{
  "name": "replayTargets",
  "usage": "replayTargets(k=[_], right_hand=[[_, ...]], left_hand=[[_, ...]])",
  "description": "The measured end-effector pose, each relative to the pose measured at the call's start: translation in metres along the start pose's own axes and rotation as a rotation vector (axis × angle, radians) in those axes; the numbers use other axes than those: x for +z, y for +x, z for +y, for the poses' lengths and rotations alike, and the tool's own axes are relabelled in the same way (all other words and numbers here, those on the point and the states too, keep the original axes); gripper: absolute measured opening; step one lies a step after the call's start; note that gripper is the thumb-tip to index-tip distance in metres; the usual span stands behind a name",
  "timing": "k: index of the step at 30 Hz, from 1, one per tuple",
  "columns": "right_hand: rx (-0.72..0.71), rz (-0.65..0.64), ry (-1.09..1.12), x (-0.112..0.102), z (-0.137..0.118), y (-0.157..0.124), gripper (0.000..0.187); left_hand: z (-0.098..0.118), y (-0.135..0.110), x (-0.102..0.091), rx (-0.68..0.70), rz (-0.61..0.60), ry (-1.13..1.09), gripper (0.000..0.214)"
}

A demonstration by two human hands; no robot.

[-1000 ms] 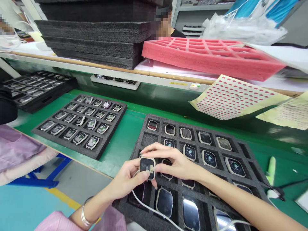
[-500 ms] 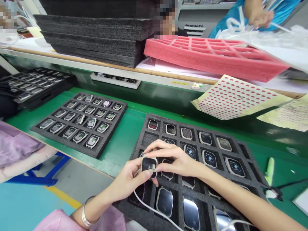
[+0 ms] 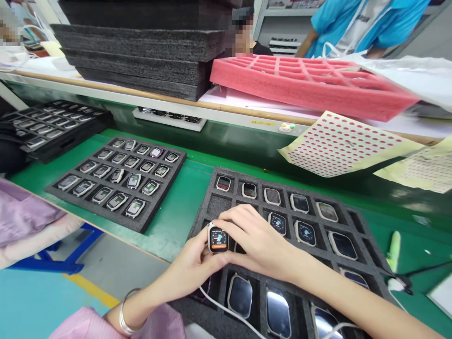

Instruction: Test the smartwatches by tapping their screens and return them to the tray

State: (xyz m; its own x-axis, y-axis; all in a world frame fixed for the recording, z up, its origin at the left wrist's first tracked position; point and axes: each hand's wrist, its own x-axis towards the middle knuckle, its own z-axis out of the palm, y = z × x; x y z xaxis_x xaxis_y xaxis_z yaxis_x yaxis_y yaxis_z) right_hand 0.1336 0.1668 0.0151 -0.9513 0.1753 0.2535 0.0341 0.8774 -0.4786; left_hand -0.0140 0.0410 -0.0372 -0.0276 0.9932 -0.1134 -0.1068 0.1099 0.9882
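My left hand (image 3: 192, 263) and my right hand (image 3: 257, 240) both grip one small square smartwatch body (image 3: 218, 238) over the near black foam tray (image 3: 219, 205). The watch's lit screen faces up. My left fingers wrap it from below, and my right fingers pinch its top and right side. A white cable (image 3: 229, 310) runs from under my hands across the tray's front. The tray's pockets hold several other watch bodies (image 3: 305, 233), some lit, some dark.
A second foam tray of watches (image 3: 120, 176) lies left on the green belt (image 3: 183, 197), a third (image 3: 49, 125) further left. Black foam stacks (image 3: 141, 52), a pink foam tray (image 3: 310, 82) and dotted sticker sheets (image 3: 339, 143) sit behind. A person in blue (image 3: 356, 23) stands beyond.
The watch has been turned over: its dark back faced up before, and its lit screen faces up now. My right hand closed further over it. The person in blue moved into view.
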Motion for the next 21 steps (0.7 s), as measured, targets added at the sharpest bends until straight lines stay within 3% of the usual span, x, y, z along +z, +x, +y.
replayTargets(k=[3, 5, 8, 11, 13, 15, 17, 21], right_hand=[[0.04, 0.057, 0.108, -0.002, 0.01, 0.004, 0.034], [0.117, 0.135, 0.144, -0.001, 0.025, 0.008, 0.034], [0.24, 0.145, -0.025, 0.007, 0.046, 0.012, 0.034], [0.256, 0.11, -0.151, 0.017, 0.05, 0.014, 0.04], [0.228, 0.099, -0.209, 0.02, 0.04, 0.014, 0.04], [0.188, 0.034, -0.288, 0.02, 0.023, 0.014, 0.028], [0.149, -0.078, -0.383, 0.019, 0.003, 0.015, 0.02], [0.083, -0.233, -0.593, 0.023, -0.026, 0.025, 0.026]], left_hand=[[-0.002, -0.002, 0.0, -0.052, 0.002, -0.035, 0.054], [-0.001, -0.004, -0.001, -0.053, 0.054, -0.098, 0.047], [0.002, -0.009, -0.003, 0.009, 0.128, -0.18, 0.03], [0.003, -0.017, -0.005, 0.02, 0.13, -0.228, 0.024], [0.002, -0.023, -0.007, 0.003, 0.128, -0.266, 0.025], [0.001, -0.026, -0.007, -0.021, 0.156, -0.31, 0.024], [0.0, -0.027, -0.005, -0.039, 0.229, -0.359, 0.024], [0.001, -0.027, 0.0, -0.055, 0.396, -0.416, 0.029]])
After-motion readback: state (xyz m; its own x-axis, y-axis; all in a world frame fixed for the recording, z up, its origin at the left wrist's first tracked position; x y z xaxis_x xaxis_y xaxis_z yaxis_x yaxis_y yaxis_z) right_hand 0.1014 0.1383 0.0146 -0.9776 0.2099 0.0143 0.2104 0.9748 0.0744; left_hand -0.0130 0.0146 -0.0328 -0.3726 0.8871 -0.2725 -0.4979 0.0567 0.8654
